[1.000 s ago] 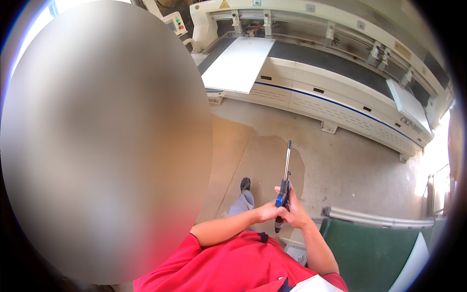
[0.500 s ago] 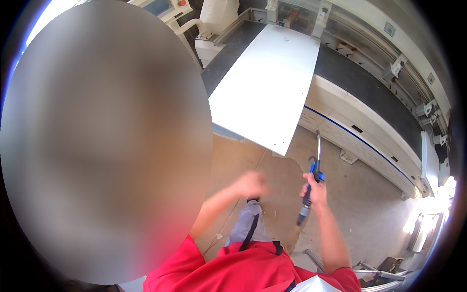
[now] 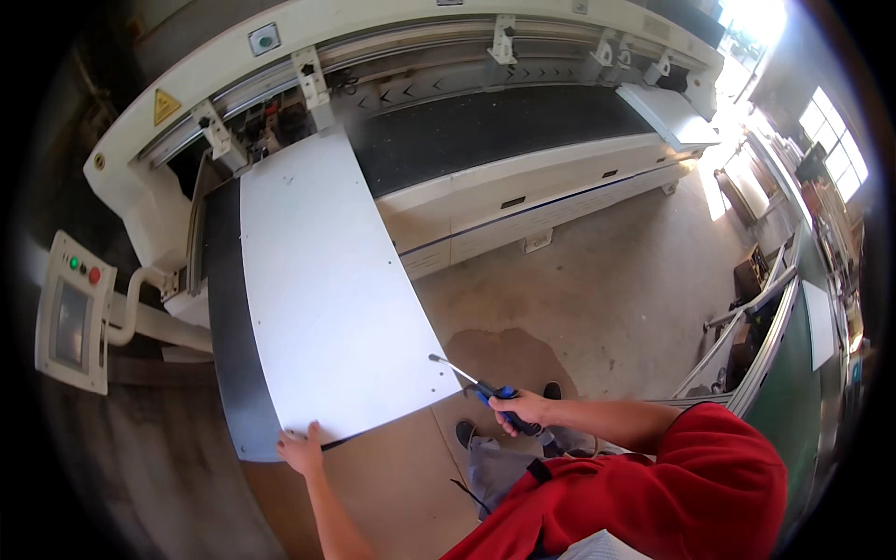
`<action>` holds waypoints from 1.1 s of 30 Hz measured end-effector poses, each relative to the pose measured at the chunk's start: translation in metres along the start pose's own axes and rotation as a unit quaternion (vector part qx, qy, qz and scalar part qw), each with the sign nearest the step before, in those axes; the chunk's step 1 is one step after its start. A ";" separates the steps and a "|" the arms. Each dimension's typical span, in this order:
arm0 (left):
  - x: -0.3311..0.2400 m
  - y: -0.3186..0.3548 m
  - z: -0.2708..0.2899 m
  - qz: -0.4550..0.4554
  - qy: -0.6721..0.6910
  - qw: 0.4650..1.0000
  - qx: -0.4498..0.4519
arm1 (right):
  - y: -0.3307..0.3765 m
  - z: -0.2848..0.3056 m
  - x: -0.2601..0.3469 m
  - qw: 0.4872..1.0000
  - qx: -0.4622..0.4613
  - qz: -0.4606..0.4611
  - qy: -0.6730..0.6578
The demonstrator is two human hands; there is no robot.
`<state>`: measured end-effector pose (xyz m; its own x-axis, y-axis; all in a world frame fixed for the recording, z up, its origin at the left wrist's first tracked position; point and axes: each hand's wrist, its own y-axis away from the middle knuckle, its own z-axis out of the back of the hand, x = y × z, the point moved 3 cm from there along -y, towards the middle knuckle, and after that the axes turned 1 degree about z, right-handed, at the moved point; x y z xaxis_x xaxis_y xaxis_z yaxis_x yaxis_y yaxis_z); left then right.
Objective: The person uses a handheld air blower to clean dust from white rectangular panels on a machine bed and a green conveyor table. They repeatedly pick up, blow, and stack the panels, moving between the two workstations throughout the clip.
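Observation:
A long white panel [image 3: 331,280] with small holes near its edges lies on the black bed of a machine, its near end reaching toward me. My left hand [image 3: 301,449] grips the panel's near left corner, fingers on top; the part below the edge is hidden. In my right hand [image 3: 525,411] is a blue and black air blow gun [image 3: 504,396]. Its thin metal nozzle points left, the tip above the panel's near right corner by several holes. Whether the tip touches the panel I cannot tell.
The machine's black bed [image 3: 495,126] runs off to the right, with more white panels [image 3: 667,114] at its far end. Clamps hang from a rail behind it. A control panel [image 3: 73,313] on a bent arm stands at left. Metal frames [image 3: 737,327] stand at right.
My view has swung left. My left hand has gone from the air to the panel's near left corner. The blow gun has turned from upright to pointing left, over the panel's near right corner.

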<state>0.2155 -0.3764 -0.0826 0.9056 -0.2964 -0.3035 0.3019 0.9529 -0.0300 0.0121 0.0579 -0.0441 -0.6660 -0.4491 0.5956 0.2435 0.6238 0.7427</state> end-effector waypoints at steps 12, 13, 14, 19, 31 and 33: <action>-0.168 0.222 -0.083 0.261 0.474 0.763 0.353 | -0.015 0.168 0.003 0.919 -0.143 0.087 -0.358; -0.193 0.229 -0.080 0.283 0.480 0.749 0.359 | -0.013 0.184 0.004 0.919 -0.152 0.097 -0.351; -0.220 0.241 -0.079 0.303 0.490 0.731 0.366 | -0.004 0.200 0.016 0.919 -0.163 0.109 -0.342; -0.328 0.347 -0.126 0.325 0.540 0.648 0.429 | 0.034 0.306 0.050 0.932 -0.192 0.149 -0.268; -0.461 0.095 -0.184 0.318 0.681 0.613 0.242 | 0.080 0.505 0.167 0.896 -0.384 0.189 -0.122; -0.478 0.089 -0.188 0.310 0.711 0.587 0.233 | 0.070 0.525 0.211 0.889 -0.389 0.213 -0.115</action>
<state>-0.2463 -0.1383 -0.1192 -0.1787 0.7676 -0.6155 0.3944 0.6290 0.6699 -0.4815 0.3426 -0.0266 -0.5013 -0.0792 0.8617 0.8625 0.0342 0.5049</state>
